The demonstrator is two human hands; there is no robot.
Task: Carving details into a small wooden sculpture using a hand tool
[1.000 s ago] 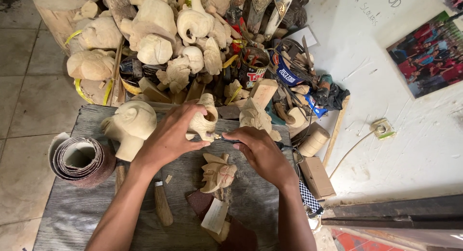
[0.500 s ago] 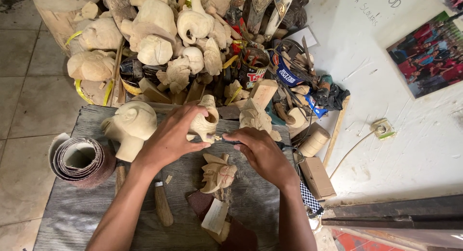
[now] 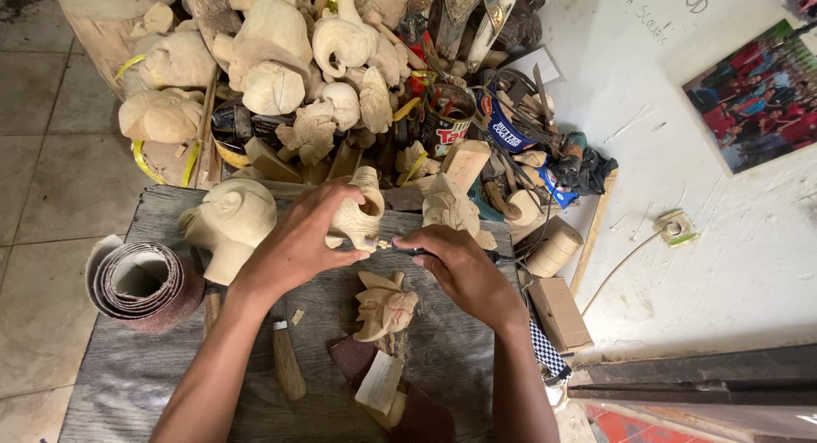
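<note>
**Carving station: hand positions and surrounding items**

Head view. We hold the pale wooden carving (image 3: 356, 215) in our left hand (image 3: 298, 243), fingers closed around its body, just above the grey plank counter (image 3: 128, 383). Our right hand (image 3: 455, 264) is closed on a thin dark carving tool (image 3: 400, 250), whose tip meets the lower edge of the carving. The two hands sit close together, nearly touching at the fingertips.

To do this step well, in our judgement, we keep the left grip firm so the piece cannot twist, steady the right hand against the counter, and take shallow cuts with the edge directed away from the holding fingers.

A second small carved figure (image 3: 385, 305) lies on the counter just below the hands. A rough wooden head (image 3: 230, 226) stands to the left, with a roll of sandpaper (image 3: 140, 283) beside it at the counter's left edge.

Packages and signs: a round tin with a red and white label (image 3: 447, 124) stands behind the carving, and a blue packet (image 3: 509, 132) lies just right of it. A plain brown box (image 3: 560, 311) rests right of the counter. A colourful group photograph (image 3: 753, 98) hangs on the white wall at upper right.
</note>
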